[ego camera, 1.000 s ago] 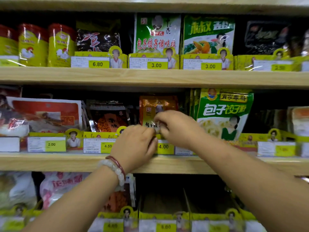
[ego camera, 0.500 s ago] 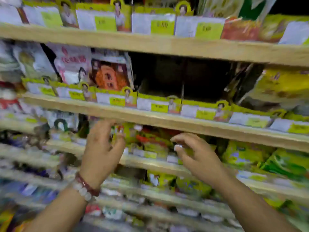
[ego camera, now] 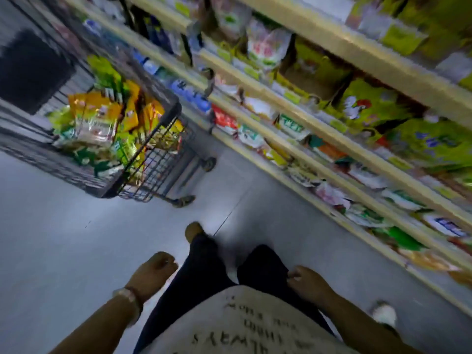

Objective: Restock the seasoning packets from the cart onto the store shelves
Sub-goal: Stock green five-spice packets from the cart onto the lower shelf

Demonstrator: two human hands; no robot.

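- Grey wire cart (ego camera: 153, 159) stands on the pale floor (ego camera: 63, 238) at about 10 o'clock, well apart from the person.
- Seasoning packets (ego camera: 102, 123), yellow, green and orange, are heaped inside the cart; motion blur hides their print.
- Wooden store shelves (ego camera: 319, 126) slant from 12 o'clock down to 4 o'clock, stocked with more blurred packets behind price tags.
- Left hand (ego camera: 153, 273) hangs at 7 o'clock beside dark trousers (ego camera: 204, 272), fingers loosely curled, holding nothing; a bead bracelet (ego camera: 129, 300) circles the wrist.
- Right hand (ego camera: 306, 283) sits at 5 o'clock against the right trouser leg, fingers bent; whether it pinches the cloth I cannot tell.
- One foot (ego camera: 194, 231) shows ahead on the floor.
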